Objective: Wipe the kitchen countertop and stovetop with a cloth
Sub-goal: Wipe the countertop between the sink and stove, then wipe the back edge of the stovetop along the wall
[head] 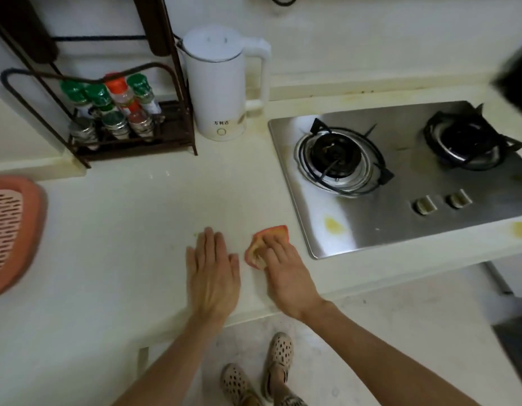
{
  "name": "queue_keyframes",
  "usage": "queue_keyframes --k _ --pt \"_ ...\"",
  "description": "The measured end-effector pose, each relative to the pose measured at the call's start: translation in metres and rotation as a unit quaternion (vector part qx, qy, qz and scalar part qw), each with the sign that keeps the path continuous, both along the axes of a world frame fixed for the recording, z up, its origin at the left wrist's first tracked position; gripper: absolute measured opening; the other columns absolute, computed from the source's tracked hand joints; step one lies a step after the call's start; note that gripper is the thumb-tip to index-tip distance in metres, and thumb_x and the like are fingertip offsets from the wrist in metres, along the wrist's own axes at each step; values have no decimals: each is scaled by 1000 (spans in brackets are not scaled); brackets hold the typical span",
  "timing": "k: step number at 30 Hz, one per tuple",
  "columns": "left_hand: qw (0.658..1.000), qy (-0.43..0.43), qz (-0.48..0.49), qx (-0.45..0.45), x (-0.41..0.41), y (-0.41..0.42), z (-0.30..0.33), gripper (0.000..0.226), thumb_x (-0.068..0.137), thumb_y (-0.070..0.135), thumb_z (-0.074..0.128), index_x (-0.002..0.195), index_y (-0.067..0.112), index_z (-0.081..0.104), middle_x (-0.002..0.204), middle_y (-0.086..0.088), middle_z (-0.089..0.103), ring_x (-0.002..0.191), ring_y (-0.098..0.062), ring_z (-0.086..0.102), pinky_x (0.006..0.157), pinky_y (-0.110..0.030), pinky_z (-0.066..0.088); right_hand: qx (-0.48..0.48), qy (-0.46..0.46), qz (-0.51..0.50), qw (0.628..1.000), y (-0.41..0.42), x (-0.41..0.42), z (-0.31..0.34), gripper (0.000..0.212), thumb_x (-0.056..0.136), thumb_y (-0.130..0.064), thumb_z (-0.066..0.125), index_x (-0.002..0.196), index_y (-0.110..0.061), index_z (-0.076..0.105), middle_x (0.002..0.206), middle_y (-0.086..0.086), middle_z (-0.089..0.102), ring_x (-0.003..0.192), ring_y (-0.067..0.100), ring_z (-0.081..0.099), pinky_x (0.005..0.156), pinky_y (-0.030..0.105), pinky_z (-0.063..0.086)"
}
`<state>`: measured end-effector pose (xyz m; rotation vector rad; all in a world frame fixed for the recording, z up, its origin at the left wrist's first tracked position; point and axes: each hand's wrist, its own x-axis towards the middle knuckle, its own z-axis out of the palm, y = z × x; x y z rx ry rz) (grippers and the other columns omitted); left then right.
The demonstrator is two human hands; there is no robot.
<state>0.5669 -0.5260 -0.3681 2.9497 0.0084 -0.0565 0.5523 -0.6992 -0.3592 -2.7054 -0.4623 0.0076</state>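
The left hand (213,272) lay flat, fingers straight, on the smooth cream countertop (122,230). Just right of it, the right hand (283,269) pressed curled fingers into a crumpled pink cloth (268,240). Beyond the cloth to the right sat the brushed steel stovetop (400,224); farther back stood a white cylindrical kettle (221,89).
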Motion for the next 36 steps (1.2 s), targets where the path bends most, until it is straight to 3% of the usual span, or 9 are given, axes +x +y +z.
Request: queue_keyframes --k 4,8,13,19,23,26,29,32,36 --pt "998 9 -30 49 -16 -4 8 61 99 42 26 145 4 38 155 -21 32 144 -35 31 117 -56 17 -7 -21 -47 999 -20 7 20 64 65 8 63 128 -3 56 139 15 52 134 35 44 112 46 39" --pt "997 -6 -63 51 -9 -15 20 60 98 42 32 144 4 41 154 -22 35 142 -38 33 113 -58 23 21 -65 -140 988 -36 21 32 54 82 -1 58 134 -12 49 147 9 42 140 26 36 115 36 31" --pt "996 -10 -90 14 9 -62 17 61 96 42 31 142 3 45 152 -22 39 140 -37 37 113 -58 26 -30 -27 -129 991 -83 40 12 46 91 -17 59 135 -8 52 144 12 50 140 31 40 119 46 28" --pt "997 -10 -71 0 44 -93 9 63 96 43 27 141 3 46 151 -21 41 139 -36 39 112 -57 28 -25 -19 -281 959 -179 46 18 49 81 -10 56 130 -4 55 140 19 50 135 36 40 115 38 25" --pt "999 -25 -21 -3 100 -93 0 63 95 43 27 139 2 47 150 -22 42 139 -37 38 111 -59 28 -8 -25 -372 928 -201 64 17 43 91 -18 39 130 -3 52 142 17 46 136 37 34 115 50 33" --pt "998 -46 48 -20 151 -79 -5 67 94 46 23 137 1 46 149 -23 41 140 -38 34 112 -60 25 13 -45 -318 947 -152 64 0 44 84 -12 49 126 -1 58 136 21 51 128 41 46 106 54 41" --pt "992 -61 101 -36 198 -80 -5 68 92 48 22 135 1 47 148 -24 41 138 -38 34 113 -60 24 44 -74 -216 973 -99 78 -25 55 74 -13 66 126 3 60 134 30 57 130 43 48 108 54 37" --pt "995 -51 83 -19 218 -92 -5 63 96 45 21 138 5 44 151 -20 39 140 -35 32 116 -57 22 55 -70 -156 984 -66 114 -18 55 71 -17 45 121 -5 63 127 22 65 125 36 48 113 45 27" --pt "993 -58 99 -20 223 -94 -12 58 99 37 12 140 9 42 153 -13 38 144 -27 29 119 -50 20 2 -33 -112 993 -39 188 -2 60 70 -15 41 123 -7 68 132 16 64 125 31 60 110 44 44"
